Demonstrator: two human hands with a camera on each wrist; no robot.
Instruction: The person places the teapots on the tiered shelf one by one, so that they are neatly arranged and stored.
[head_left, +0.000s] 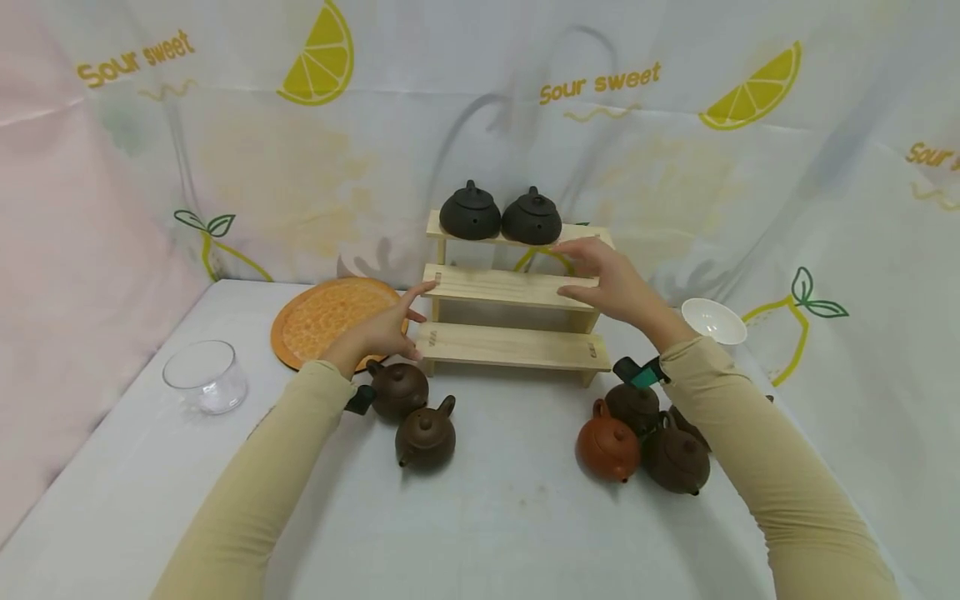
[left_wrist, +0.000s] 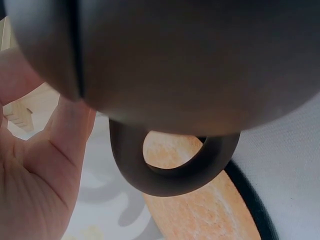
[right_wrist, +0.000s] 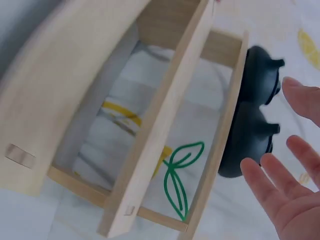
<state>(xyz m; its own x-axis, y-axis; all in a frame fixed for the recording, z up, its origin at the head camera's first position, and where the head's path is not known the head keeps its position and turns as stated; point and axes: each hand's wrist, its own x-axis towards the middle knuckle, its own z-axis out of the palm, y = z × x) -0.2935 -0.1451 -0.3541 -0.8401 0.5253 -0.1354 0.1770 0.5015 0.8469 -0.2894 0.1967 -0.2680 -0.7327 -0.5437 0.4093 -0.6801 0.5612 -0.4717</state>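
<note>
Both hands, left hand [head_left: 382, 329] and right hand [head_left: 603, 279], flank the wooden rack [head_left: 517, 346], fingers relaxed.

1. Bright, even, diffuse light in the head view; no hard glare.
2. Soft short shadows under the teapots [head_left: 425, 435] and the rack [head_left: 517, 292] on the white surface [head_left: 495, 533].
3. Faint grey shadows of stands showing through the translucent backdrop [head_left: 675, 167].
4. Slight wide-angle bending toward the head view's edges.
5. Left wrist view filled by a teapot [left_wrist: 175, 65] too close to focus: dark, blurred, with a soft sheen low on its belly; palm [left_wrist: 35, 175] also soft.
6. Right wrist view mildly blurred, fingers [right_wrist: 295, 200] smeared, wood pale and a little washed out.
</note>
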